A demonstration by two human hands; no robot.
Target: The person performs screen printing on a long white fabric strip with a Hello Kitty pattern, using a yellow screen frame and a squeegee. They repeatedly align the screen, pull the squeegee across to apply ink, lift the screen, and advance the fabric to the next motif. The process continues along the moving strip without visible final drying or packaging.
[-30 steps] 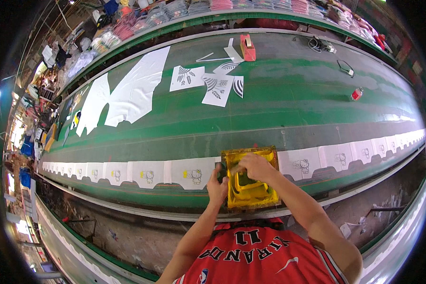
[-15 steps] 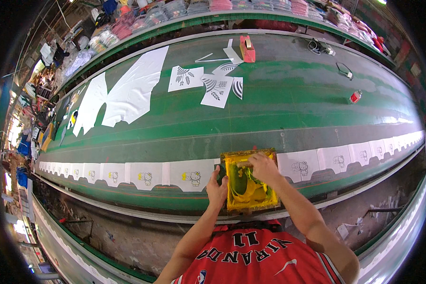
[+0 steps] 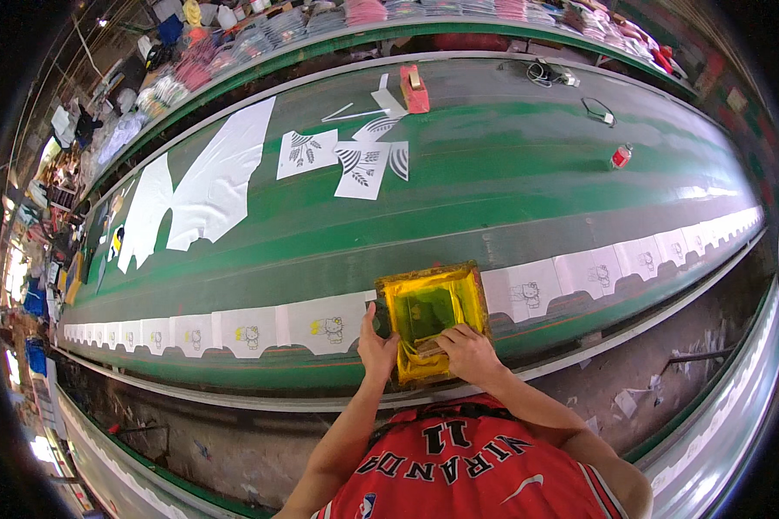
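Observation:
A small screen-printing frame [image 3: 431, 275] with yellow mesh and yellow ink lies on the near edge of the long green table. My left hand [image 3: 377, 349] is closed around its left side, thumb toward the mesh. Inside the frame, at its near end, my right hand [image 3: 471, 353] grips a squeegee [image 3: 426, 348], mostly hidden under the fingers. White cut pieces [image 3: 299, 320] printed with a cartoon cat run in a row on both sides of the frame. Those on the left carry yellow patches; those on the right show outlines without yellow.
Farther back on the table [image 3: 459, 199] lie large white cloth pieces [image 3: 221, 186], sheets with dark leaf patterns [image 3: 362, 169], a red tape dispenser [image 3: 415, 91], a red-labelled bottle [image 3: 621, 156] and coiled cables [image 3: 541, 73]. Stacked bundles [image 3: 368, 12] line a shelf beyond.
My right hand has drawn the squeegee from the frame's far end to its near end, leaving the mesh more evenly coated. My left hand stays on the frame's side. The whole view has shifted slightly.

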